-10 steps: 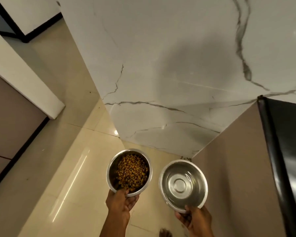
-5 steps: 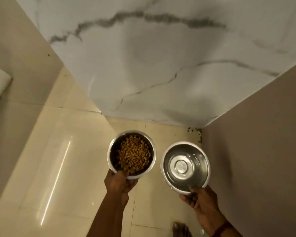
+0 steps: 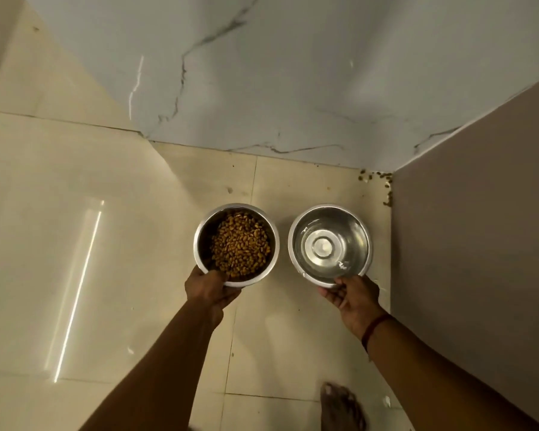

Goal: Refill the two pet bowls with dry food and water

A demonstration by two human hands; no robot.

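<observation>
left hand pinches kibble bowl near rim | right hand pinches water bowl rim | steel likely rigid, slick; water sloshes, keep level

Corner of a home interior, seen from above. Glossy beige floor tiles meet a white marble-veined wall and a plain beige side wall. A bare foot, a steel bowl of dry pet food, a steel bowl of water and stray kibble in the corner indicate a household pet-feeding spot.
</observation>
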